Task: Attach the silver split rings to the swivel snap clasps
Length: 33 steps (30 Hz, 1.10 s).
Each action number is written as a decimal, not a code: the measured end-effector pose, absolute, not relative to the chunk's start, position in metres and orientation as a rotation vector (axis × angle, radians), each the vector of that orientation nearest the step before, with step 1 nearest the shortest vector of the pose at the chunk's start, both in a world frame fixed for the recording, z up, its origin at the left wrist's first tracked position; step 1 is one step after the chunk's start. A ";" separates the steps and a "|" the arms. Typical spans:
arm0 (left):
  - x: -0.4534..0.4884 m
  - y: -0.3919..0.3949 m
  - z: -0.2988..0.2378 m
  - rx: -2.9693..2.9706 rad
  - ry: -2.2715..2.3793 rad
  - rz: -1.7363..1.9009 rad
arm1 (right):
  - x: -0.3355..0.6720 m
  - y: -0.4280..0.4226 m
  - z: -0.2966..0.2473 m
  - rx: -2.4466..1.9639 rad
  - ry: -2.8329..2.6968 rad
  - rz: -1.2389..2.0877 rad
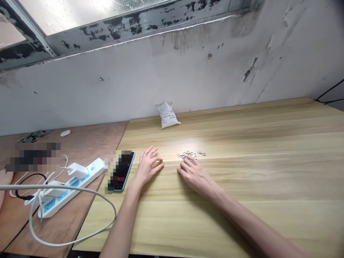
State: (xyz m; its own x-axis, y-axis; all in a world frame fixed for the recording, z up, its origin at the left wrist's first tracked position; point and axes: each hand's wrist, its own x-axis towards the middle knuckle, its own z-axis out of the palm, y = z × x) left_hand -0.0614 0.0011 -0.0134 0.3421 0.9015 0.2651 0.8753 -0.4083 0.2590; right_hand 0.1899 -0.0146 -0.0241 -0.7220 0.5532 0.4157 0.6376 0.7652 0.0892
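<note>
At the left, on a brown surface, lies a white power strip with plugs and cables; next, on a pale wooden table, a phone lies beside the person's left hand. That hand rests low over the wood, its outer fingers spread; thumb and index tips are close together, and whether they pinch something tiny cannot be told. Farther back, a white packet stands near the wall. Right of the left hand is a small heap of metal rings and clasps. The right hand reaches to its near edge, fingers curled down, tips hidden, so its grip cannot be told. Just beyond, one separate clasp lies to the right. The step in hand seems to be sorting through or picking from the heap; the next move probably calls for a fine fingertip pinch on a single piece.
</note>
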 end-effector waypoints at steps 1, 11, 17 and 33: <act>-0.061 0.001 -0.014 2.519 1.660 0.576 | 0.191 -0.014 -0.024 -0.922 -2.592 -0.307; -0.058 0.002 -0.016 2.410 1.659 0.623 | 0.193 -0.015 -0.027 -1.022 -2.589 -0.394; -0.052 0.003 -0.019 2.431 1.610 0.674 | 0.189 -0.005 -0.023 -1.159 -2.597 -0.291; -0.008 0.003 -0.030 2.779 1.446 0.984 | 0.182 0.007 0.005 -1.142 -2.883 -0.200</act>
State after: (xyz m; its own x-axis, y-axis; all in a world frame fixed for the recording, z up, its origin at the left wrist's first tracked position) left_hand -0.0077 0.0027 -0.0302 0.4355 0.6991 0.5671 0.7841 -0.6041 0.1426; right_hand 0.1822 0.0067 0.0052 -0.7292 0.6798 0.0789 0.6841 0.7215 0.1071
